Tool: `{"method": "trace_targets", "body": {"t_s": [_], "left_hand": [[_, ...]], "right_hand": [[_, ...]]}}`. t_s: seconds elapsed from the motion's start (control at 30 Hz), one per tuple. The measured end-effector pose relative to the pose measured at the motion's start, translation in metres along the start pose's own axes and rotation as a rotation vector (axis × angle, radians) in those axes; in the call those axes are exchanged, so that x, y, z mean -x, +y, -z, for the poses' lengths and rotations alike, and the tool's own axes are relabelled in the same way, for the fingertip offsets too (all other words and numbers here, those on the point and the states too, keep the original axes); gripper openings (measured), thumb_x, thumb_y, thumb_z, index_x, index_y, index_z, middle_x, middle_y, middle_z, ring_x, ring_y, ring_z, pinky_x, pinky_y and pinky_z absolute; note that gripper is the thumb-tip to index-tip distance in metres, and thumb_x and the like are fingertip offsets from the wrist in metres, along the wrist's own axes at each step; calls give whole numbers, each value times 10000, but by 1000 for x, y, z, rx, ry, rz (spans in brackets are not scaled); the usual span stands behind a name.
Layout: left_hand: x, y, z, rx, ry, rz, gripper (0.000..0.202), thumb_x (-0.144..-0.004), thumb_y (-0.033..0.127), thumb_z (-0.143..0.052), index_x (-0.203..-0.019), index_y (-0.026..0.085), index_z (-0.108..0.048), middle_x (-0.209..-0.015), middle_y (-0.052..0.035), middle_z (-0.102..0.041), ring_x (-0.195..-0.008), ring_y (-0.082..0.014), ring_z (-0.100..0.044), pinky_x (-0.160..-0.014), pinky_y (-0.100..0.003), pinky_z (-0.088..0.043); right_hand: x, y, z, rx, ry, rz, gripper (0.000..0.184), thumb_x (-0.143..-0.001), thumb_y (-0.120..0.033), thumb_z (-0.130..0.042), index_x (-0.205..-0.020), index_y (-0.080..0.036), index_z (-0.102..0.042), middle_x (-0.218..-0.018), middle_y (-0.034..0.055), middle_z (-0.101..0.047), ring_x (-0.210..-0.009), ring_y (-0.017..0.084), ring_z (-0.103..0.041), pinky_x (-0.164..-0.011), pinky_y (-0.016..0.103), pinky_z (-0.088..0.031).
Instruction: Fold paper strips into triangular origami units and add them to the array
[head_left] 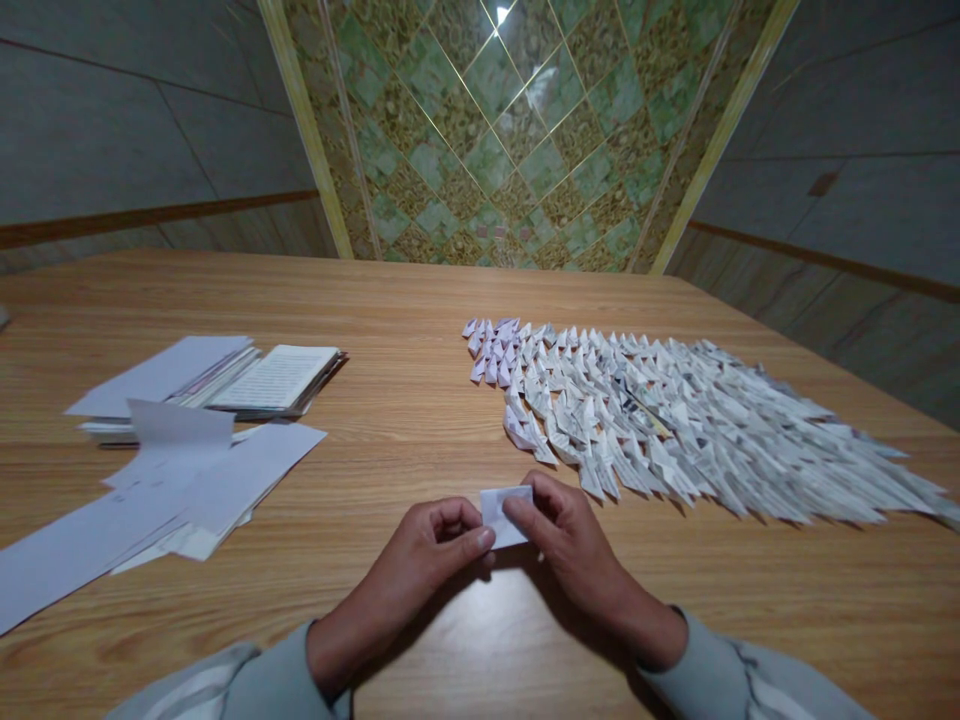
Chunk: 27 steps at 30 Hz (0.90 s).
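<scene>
A small folded piece of white paper (504, 520) is held between both hands, a little above the table near its front. My left hand (442, 545) pinches its left edge, thumb on the front face. On the other side, my right hand (566, 535) grips the right part, its thumb pressed on the upper face. The fingers behind the paper are mostly hidden. Just beyond my hands stand many small folded paper boats (637, 410) in tight rows, the ones at the near left pale lilac, the others printed.
On the left of the wooden table (397, 390) lie loose white sheets (255, 470) and a stack of printed pages (277, 380). One sheet (184, 432) is bent upward. A green and gold tiled wall (487, 150) rises behind the far edge.
</scene>
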<state>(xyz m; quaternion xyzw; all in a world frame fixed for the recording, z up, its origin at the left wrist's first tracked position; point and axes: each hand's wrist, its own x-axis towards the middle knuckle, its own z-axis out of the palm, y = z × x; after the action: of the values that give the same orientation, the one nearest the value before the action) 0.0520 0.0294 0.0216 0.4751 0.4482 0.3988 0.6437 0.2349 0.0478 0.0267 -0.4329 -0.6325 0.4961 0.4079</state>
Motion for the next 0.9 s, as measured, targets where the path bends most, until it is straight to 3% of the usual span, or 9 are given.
{"method": "trace_targets", "body": {"t_s": [0.13, 0.27, 0.33, 0.4, 0.57, 0.67, 0.73, 0.8, 0.9], "left_hand": [[0, 6, 1, 5, 33, 7, 350, -692, 450, -849, -635, 150, -679, -596, -35, -688, -581, -150, -563, -607, -254, -404], [3, 9, 2, 42, 164, 15, 355, -671, 436, -860, -606, 147, -664, -569, -18, -662, -561, -130, -537, -585, -237, -390], [4, 9, 2, 113, 190, 38, 361, -665, 428, -870, -606, 148, -649, -568, 0, -642, -544, -111, -518, -566, -223, -386], [5, 8, 1, 192, 188, 70, 367, -662, 421, -879, -615, 149, -636, -571, 12, -626, -533, -98, -508, -552, -212, -392], [16, 1, -2, 258, 145, 203, 384, -677, 443, -879, -707, 143, -641, -645, -2, -641, -548, -98, -533, -529, -200, -420], [25, -5, 5, 148, 42, 252, 425, -801, 549, -753, -763, 141, -640, -697, -33, -663, -528, -101, -522, -516, -218, -417], [30, -7, 16, -85, 49, 144, 358, -864, 494, -693, -758, 160, -621, -669, -23, -648, -531, -116, -514, -518, -231, -403], [31, -6, 29, -459, 128, -95, 191, -880, 331, -691, -781, 176, -637, -682, -5, -627, -613, -144, -541, -572, -246, -408], [23, 0, 43, -882, 47, -424, 52, -921, 184, -629, -896, 196, -674, -883, -40, -689, -829, -200, -616, -748, -302, -468]], "right_hand": [[0, 0, 4, 9, -24, 35, 267, -958, -415, -557, -817, -190, -583, -682, -23, -521, -625, 150, -481, -569, 271, -374], [3, -2, 6, 353, 220, 383, 202, -953, -249, -586, -1146, -202, -629, -965, 60, -662, -898, 227, -586, -802, 361, -457], [3, -3, 7, 531, 209, 598, 198, -939, -194, -616, -1136, -206, -635, -1031, 77, -669, -958, 242, -575, -850, 384, -441], [3, -3, 6, 665, 117, 724, 154, -959, -176, -609, -1105, -199, -652, -1026, 79, -677, -932, 236, -569, -818, 373, -431], [-1, 2, 7, 825, 85, 887, 174, -1031, -192, -533, -974, -200, -697, -922, 57, -707, -833, 208, -531, -764, 357, -394], [-4, 6, 9, 806, 72, 877, 212, -1040, -219, -536, -905, -202, -699, -827, 38, -695, -787, 196, -515, -732, 344, -368], [-6, 10, 10, 788, 34, 817, 218, -1032, -245, -562, -863, -195, -689, -782, 29, -680, -774, 192, -516, -714, 334, -350], [-9, 14, 10, 805, -29, 760, 223, -1018, -255, -592, -822, -188, -674, -750, 22, -666, -766, 192, -512, -717, 333, -337], [-10, 18, 10, 873, -121, 717, 209, -994, -230, -630, -793, -180, -657, -723, 15, -655, -756, 191, -497, -728, 333, -326]]}}
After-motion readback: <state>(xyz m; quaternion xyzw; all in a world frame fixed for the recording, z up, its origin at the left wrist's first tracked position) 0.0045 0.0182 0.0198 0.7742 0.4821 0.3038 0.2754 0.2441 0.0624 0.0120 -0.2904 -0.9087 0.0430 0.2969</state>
